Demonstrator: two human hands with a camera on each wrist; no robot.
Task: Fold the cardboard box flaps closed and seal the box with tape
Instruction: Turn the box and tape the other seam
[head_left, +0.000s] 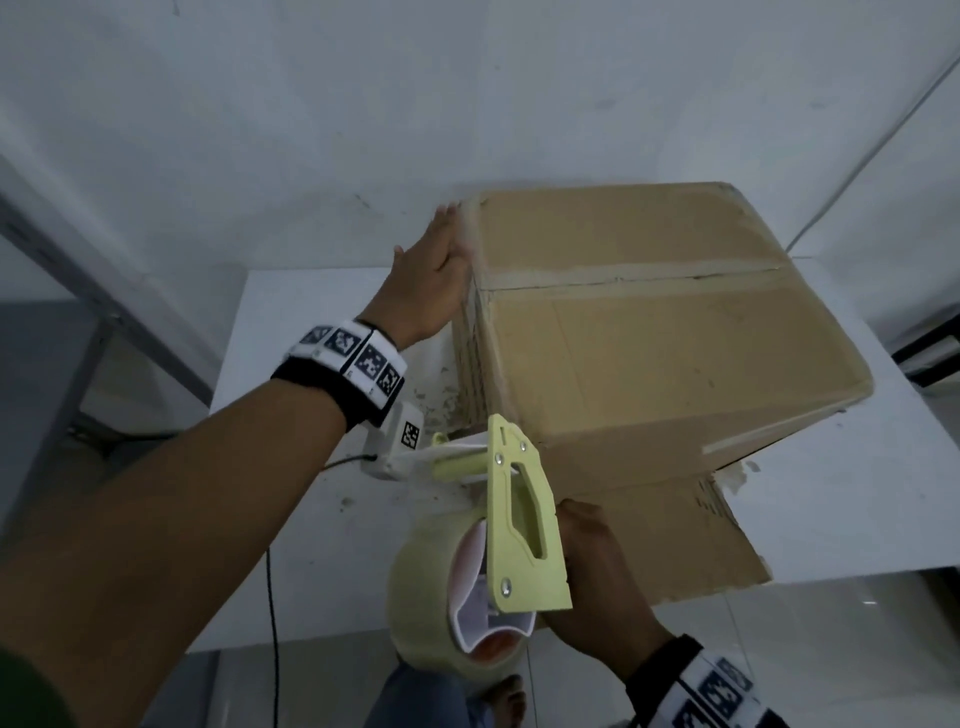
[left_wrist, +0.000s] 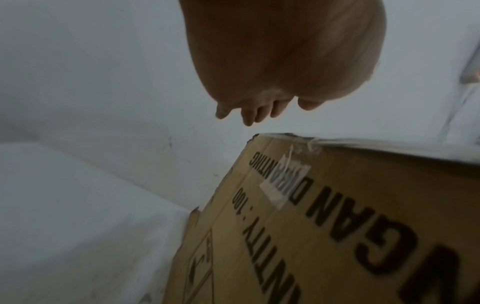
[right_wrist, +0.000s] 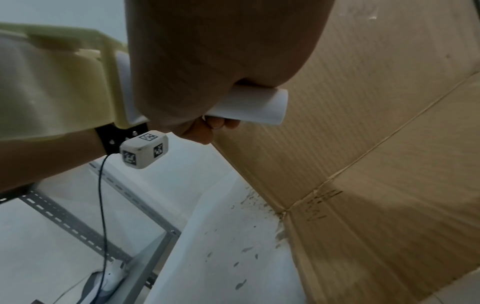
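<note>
**Taping the folded box top**

Looking down, we see the cardboard box (head_left: 649, 332) on a white table (head_left: 291, 519), top flaps folded shut, their seam (head_left: 623, 275) running left to right. Our left hand (head_left: 436, 275) lies flat, fingers straight, against the box's left side. Our right hand (head_left: 597, 571), near us, grasps the handle of a yellow tape dispenser (head_left: 519, 519) by the near face. Next, we judge, the tape must reach that seam.
</note>
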